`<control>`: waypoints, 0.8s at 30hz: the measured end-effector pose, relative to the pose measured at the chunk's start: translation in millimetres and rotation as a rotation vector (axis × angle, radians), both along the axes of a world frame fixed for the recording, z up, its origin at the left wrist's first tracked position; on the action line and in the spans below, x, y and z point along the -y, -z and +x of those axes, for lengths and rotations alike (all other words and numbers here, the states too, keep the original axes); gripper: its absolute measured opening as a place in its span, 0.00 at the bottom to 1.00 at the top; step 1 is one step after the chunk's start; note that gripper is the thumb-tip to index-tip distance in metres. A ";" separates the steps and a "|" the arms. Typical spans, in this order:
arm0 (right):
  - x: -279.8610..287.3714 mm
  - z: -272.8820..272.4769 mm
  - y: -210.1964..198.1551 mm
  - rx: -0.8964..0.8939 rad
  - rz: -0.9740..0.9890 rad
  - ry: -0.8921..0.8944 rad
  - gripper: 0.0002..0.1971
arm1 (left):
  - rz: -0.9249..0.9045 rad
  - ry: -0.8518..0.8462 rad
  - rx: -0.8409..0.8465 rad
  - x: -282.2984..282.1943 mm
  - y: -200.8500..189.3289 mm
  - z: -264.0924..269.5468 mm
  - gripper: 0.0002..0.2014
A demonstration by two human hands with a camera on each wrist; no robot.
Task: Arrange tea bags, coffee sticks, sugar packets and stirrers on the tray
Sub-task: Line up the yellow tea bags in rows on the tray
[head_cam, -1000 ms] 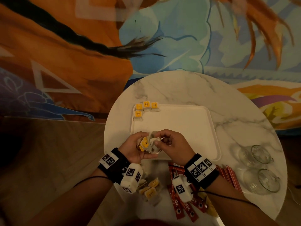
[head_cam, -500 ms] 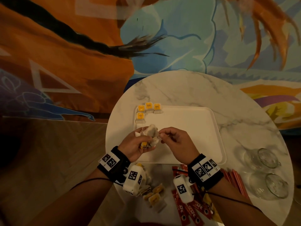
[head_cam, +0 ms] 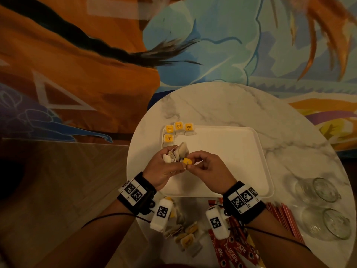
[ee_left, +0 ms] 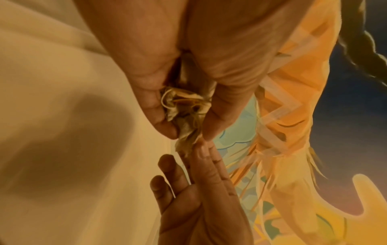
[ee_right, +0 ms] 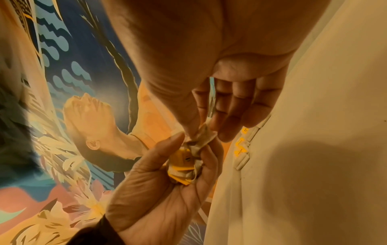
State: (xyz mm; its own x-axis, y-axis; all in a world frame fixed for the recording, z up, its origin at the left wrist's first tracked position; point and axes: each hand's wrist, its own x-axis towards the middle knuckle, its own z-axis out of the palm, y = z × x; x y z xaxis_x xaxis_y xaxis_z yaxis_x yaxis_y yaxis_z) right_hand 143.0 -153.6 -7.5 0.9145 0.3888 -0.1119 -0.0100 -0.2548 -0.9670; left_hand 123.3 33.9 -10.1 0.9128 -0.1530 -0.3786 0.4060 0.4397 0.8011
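Observation:
Both hands meet above the near left part of the white tray [head_cam: 222, 151]. My left hand [head_cam: 164, 169] grips a tangled bunch of tea bags [head_cam: 178, 152] with strings and yellow tags [ee_right: 184, 167]. My right hand [head_cam: 204, 165] pinches one yellow-tagged tea bag [head_cam: 187, 161] at the edge of that bunch [ee_left: 186, 126]. Several tea bags with yellow tags [head_cam: 178, 129] lie at the tray's far left corner. More tea bags [head_cam: 186, 238] and red coffee sticks [head_cam: 231, 252] lie on the table near me.
The round marble table [head_cam: 231, 105] carries two clear glass cups [head_cam: 326, 190] [head_cam: 336, 223] at the right. Thin red packets [head_cam: 284, 217] lie beside the tray's near right corner. A painted mural wall stands behind the table.
Both hands have stayed together over the tray's near left part, working the bunch. A yellow tag that was inside the left palm now shows between the two hands, pinched by the right.

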 end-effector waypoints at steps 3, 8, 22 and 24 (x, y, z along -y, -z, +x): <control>-0.9 -0.1 2.0 -0.019 -0.010 -0.002 0.12 | -0.020 -0.032 -0.046 -1.0 2.2 2.1 0.25; -1.7 -1.6 -0.3 0.012 -0.032 0.023 0.02 | -0.010 -0.065 -0.073 -0.1 3.4 4.0 0.15; 2.3 25.2 -22.0 0.009 0.115 0.152 0.03 | 0.021 -0.155 -0.167 -20.5 12.9 10.8 0.13; -1.9 27.0 -21.6 0.004 0.106 0.195 0.02 | 0.019 -0.151 -0.164 -20.4 11.8 11.2 0.11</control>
